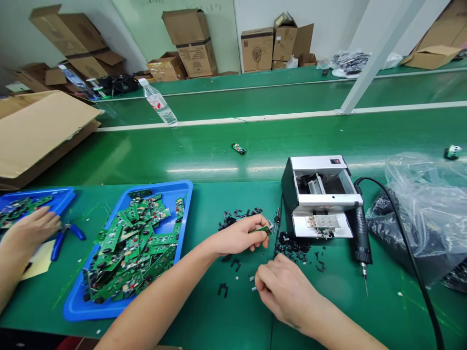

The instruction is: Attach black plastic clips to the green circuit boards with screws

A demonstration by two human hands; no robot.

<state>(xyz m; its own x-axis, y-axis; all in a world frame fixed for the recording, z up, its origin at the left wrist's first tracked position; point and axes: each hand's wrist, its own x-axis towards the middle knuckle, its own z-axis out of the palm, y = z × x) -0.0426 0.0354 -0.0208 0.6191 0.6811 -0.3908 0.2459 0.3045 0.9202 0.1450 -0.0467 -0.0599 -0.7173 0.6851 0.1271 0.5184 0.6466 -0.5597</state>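
Near the middle of the bench, my left hand [241, 234] is closed around a small green circuit board [263, 229], part of which shows between thumb and fingers. Lower and to the right, my right hand [286, 289] is closed, its fingertips turned down to the mat. Small grey metal pieces [252, 279] show at its fingers; I cannot make out what it grips. Small black plastic clips [292, 249] lie in a pile beyond my right hand, and a few loose clips [223, 290] lie below my left. A blue tray [188, 209] heaped with circuit boards [136, 248] stands left of my forearm.
A screw feeder [330, 200] stands right of centre, with an electric screwdriver [361, 238] and its cable beside it. A plastic bag of black parts [419, 218] sits far right. At left, another person's hand [31, 231] is over a second blue tray [62, 195], near blue-handled pliers [67, 238].
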